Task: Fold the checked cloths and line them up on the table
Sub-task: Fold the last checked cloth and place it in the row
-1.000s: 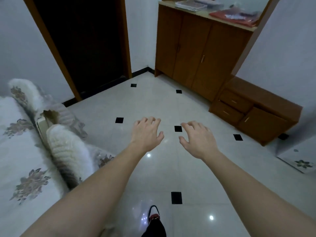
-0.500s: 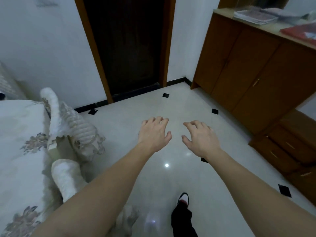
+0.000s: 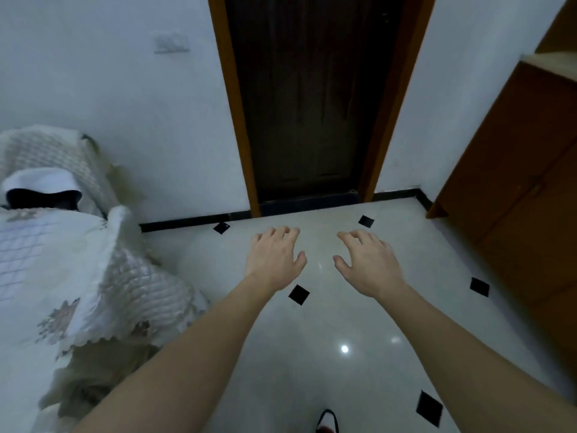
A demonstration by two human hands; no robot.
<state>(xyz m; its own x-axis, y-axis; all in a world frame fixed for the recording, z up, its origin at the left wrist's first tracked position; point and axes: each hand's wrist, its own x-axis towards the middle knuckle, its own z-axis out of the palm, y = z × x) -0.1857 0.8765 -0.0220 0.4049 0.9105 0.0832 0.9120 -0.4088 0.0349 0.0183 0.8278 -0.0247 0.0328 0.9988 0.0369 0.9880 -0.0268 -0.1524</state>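
Left grip [image 3: 274, 260] and right grip [image 3: 368, 267] are hovering over the floor [image 3: 343, 320], both relaxed and grasping nothing; door [image 3: 312, 104] sitting at 12 o'clock

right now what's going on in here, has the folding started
Not yet. A person stretches both arms over the tiled floor, facing a dark door. The left grip and right grip are open and empty. No checked cloth or table shows, only a quilted cover at left and a wooden cabinet at right.
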